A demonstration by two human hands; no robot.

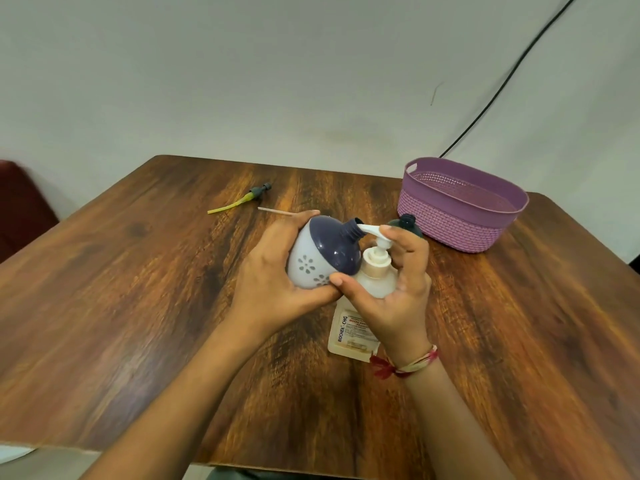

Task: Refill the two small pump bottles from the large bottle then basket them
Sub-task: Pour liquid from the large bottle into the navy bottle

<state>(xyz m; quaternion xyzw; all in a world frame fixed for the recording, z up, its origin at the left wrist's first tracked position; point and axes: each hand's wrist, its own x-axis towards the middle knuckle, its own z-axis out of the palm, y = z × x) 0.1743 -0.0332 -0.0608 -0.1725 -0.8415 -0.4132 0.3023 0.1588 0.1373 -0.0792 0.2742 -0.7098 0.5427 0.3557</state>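
The left hand (270,278) cups the round small bottle (311,261), tilted. The right hand (398,296) grips the large bottle (375,275), nozzle at its neck (first refill, I'd say). Next come steady pumps, spout kept aligned.

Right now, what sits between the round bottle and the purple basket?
In the head view: the large bottle's pump, gripped by the right hand, then a second dark bottle, uncapped, beside the basket.
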